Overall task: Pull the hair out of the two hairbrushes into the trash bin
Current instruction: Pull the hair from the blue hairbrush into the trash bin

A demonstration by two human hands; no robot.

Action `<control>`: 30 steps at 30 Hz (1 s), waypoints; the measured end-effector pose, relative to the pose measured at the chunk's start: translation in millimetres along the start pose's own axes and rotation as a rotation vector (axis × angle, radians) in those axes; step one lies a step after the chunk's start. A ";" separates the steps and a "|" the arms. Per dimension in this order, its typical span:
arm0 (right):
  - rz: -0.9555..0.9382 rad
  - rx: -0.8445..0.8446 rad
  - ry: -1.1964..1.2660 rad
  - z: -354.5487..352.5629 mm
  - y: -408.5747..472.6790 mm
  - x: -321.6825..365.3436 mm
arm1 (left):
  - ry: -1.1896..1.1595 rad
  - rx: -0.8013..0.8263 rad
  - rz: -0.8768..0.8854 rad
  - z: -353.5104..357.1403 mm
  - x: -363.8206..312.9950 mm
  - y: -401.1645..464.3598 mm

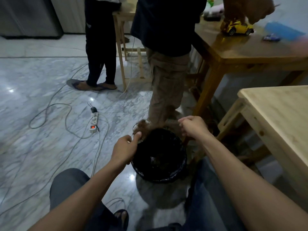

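Note:
A round black trash bin [180, 169] lined with a black bag stands on the marble floor between my knees. My left hand [126, 148] grips a hairbrush [141, 128] at the bin's far left rim; its head is matted with brown hair and its handle is hidden in my fist. My right hand [194, 126] hovers over the bin's far right rim with thumb and fingers pinched together. Whether strands of hair are in that pinch I cannot tell. Only one hairbrush is in view.
A light wooden table [275, 117] stands close on the right, a darker table [241, 47] with a yellow toy car [236, 27] behind it. Two people stand just beyond the bin. A power strip [94, 121] and cables lie on the floor at left.

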State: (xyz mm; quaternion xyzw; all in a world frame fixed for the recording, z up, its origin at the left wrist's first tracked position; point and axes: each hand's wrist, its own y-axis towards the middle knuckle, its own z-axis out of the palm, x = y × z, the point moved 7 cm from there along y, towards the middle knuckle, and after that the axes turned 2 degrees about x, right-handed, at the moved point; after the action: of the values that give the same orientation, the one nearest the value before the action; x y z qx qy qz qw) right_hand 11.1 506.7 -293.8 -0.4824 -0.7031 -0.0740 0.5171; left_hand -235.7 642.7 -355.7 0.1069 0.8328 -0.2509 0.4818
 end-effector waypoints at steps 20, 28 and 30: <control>-0.095 0.155 -0.107 30.5 0.3 0.5 | -0.179 0.043 -0.207 -0.9 26.2 21.6; -0.101 0.274 -0.395 28.8 0.8 -7.1 | 0.165 -0.022 0.093 5.4 -6.3 13.9; -0.116 0.326 -0.239 39.6 -2.3 -3.4 | 0.240 -0.037 0.128 6.4 -15.7 9.2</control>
State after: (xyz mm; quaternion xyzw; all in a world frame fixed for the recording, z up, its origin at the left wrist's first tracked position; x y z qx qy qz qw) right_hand -16.6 527.3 -313.6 -0.3564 -0.7886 0.0688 0.4963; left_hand -219.0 648.2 -347.8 0.1799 0.8805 -0.1896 0.3954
